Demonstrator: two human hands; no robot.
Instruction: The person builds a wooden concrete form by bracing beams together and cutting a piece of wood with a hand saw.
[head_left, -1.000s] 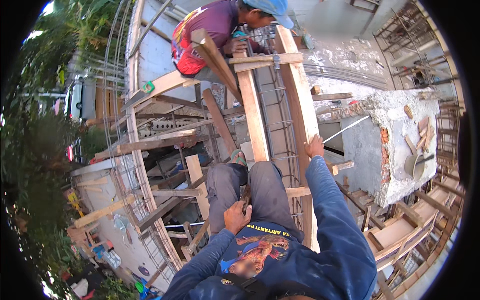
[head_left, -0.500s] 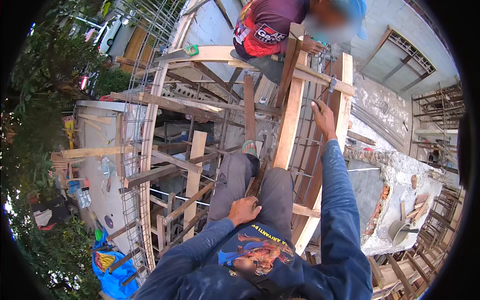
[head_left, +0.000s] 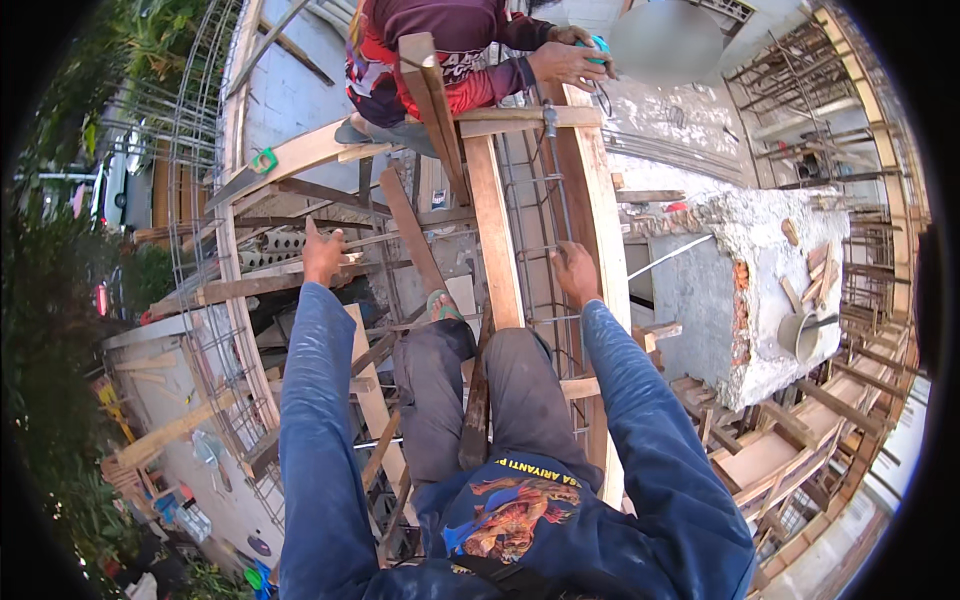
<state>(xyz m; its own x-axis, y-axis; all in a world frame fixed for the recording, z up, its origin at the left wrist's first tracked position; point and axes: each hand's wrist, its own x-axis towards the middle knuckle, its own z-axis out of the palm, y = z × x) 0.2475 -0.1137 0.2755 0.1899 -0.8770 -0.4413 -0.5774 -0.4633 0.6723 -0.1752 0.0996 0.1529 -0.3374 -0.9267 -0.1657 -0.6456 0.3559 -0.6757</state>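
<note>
Two Hands Held On High Up

Two bare hands gripped the frame, likely to keep the person steady so far above the ground. The right hand (head_left: 576, 270) rested on the long cage of thin grey steel bars (head_left: 540, 230). Its fingers were bent down over the bars, but I could not tell if they closed right around one. The cage lay inside a long trough made of pale brown wooden planks (head_left: 495, 220). The planks stood on both sides of it, like walls, probably to hold it in place. The bars looked rusty and were tied in little squares.

The left hand (head_left: 322, 255) reached out the other way. It lay on a rough wooden beam (head_left: 260, 285) beside the trough, palm down. How tightly it held, I could not tell. With arms spread wide like this, the person could balance better.

Both arms wore blue sleeves. The person's legs in dark grey trousers (head_left: 500, 400) sat across the planks, and one foot wore a green sandal (head_left: 443, 303).

Farther off, another person in a dark red shirt (head_left: 440, 50) crouched at the far end of the trough. A grey concrete block (head_left: 760, 280) stood to the right, with a metal scoop (head_left: 800, 335) on it.
</note>
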